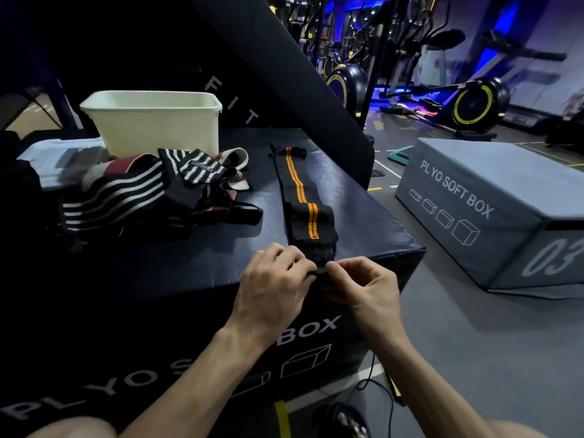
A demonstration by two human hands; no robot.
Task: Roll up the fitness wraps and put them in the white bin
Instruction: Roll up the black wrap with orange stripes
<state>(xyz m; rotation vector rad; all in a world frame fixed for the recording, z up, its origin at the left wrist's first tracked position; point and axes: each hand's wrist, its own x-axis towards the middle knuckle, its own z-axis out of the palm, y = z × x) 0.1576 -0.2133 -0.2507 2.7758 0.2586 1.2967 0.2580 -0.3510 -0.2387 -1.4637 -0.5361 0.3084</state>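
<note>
Now left hand [275, 279] and right hand [363, 282] both pinch, fingers curled, the near end of long black orange-striped fabric wrap [300, 197] on dark padded plyo box [158, 270].

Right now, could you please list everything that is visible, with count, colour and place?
black wrap with orange stripe: one, laid flat along dark box top, near end at the hands
pile of wraps: several, black-white and maroon, left of flat wrap
white bin: one, behind the pile
dark plyo box: one, black, under wraps and bin
grey plyo box: one, on floor, right
exercise bikes: at least two, black-yellow wheels, background
left hand: pinches wrap's near end
right hand: pinches same end
</note>
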